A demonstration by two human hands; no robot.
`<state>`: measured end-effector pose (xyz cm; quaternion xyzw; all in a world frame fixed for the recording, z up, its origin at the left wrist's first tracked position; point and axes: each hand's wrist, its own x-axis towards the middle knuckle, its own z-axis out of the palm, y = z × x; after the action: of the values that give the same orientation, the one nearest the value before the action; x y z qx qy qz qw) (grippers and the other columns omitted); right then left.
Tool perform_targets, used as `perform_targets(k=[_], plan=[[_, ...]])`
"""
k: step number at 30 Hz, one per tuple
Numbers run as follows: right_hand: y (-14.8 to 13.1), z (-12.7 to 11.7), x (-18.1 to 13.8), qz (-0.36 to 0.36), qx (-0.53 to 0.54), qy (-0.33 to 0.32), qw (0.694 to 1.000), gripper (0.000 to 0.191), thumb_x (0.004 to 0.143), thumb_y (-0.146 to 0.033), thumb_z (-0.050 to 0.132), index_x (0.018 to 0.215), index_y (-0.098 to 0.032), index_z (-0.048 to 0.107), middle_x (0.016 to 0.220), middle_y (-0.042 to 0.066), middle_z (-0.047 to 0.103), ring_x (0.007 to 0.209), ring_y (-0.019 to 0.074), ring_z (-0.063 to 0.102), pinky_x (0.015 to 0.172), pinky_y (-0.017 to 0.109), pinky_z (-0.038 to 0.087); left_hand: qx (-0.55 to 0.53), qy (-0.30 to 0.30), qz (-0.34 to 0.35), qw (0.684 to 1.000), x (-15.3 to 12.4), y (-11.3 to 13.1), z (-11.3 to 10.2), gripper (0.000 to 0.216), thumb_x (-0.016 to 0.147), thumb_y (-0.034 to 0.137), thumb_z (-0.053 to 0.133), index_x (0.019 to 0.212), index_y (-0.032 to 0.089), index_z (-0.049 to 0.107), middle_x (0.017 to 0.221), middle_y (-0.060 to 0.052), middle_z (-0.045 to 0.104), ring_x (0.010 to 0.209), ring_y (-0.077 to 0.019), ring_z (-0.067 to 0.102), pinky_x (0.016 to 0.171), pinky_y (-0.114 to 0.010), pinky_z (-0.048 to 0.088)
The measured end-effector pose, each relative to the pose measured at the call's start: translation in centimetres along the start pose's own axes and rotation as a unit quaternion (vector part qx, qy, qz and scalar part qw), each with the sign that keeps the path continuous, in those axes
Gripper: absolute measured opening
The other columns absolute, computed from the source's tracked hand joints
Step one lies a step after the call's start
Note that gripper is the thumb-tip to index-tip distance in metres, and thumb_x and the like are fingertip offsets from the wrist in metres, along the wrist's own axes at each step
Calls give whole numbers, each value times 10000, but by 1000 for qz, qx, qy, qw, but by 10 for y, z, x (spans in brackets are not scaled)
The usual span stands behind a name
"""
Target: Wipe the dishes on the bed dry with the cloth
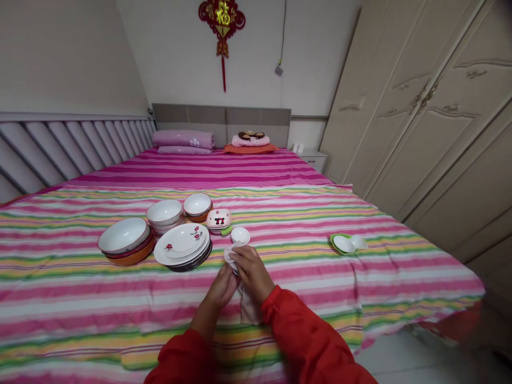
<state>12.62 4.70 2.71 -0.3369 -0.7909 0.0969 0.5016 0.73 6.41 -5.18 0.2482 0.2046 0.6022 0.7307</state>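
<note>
My left hand [223,288] is closed round a small white dish, mostly hidden by my fingers and by a pale cloth [250,308]. Bunched in my right hand [252,269], the cloth is pressed against the dish, and its loose end hangs below. Just beyond my hands sits a small white bowl [240,234]. Left of it are a stack of small patterned square dishes [219,218] with a green-edged piece at its side, and a stack of white plates [184,242] with red flowers.
Stacked bowls [125,236] stand at the left, with more white bowls [164,212] and a smaller stack [197,204] behind the plates. Apart at the right lie small white and green dishes [344,244]. Everything rests on a striped bedspread [300,229]; a wardrobe [404,106] stands at the right.
</note>
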Motion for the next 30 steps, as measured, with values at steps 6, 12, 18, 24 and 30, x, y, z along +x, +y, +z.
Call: perform_targets(k=[6,12,18,24,30], plan=[[26,-1,4,67,-27,-13,997,264,832,-104,516,1011,-205,683,953,82,678,919,213,553,818,360,467,22,-8,-32,999,-4,5,7,463,752,251,680,1196,179,567,978,-72,699,961,-217,628,952,-351,434],[38,7,-15,219,11,81,972,246,768,-112,493,901,-176,689,823,47,672,789,184,584,736,300,447,34,-54,-65,996,-8,9,15,499,669,199,742,1150,167,611,1028,-101,703,1088,-261,591,994,-364,408],[30,-4,-13,126,-98,54,986,235,748,-66,468,877,-168,635,826,61,604,828,208,500,759,328,419,53,-67,-85,993,-8,9,18,359,676,201,738,1022,138,667,922,-101,717,1003,-253,628,942,-349,432],[22,-7,-1,-41,-146,-79,985,185,846,-98,488,933,-177,631,881,96,602,843,224,470,752,337,435,61,-6,-88,994,-6,5,16,178,683,198,750,829,155,658,708,-14,678,711,-139,644,756,-256,482],[29,3,-13,154,-51,81,983,236,750,-85,513,911,-151,673,848,83,656,830,214,543,767,342,452,57,-3,-77,995,-6,7,18,260,698,211,735,937,137,663,848,-66,716,903,-204,657,890,-329,464]])
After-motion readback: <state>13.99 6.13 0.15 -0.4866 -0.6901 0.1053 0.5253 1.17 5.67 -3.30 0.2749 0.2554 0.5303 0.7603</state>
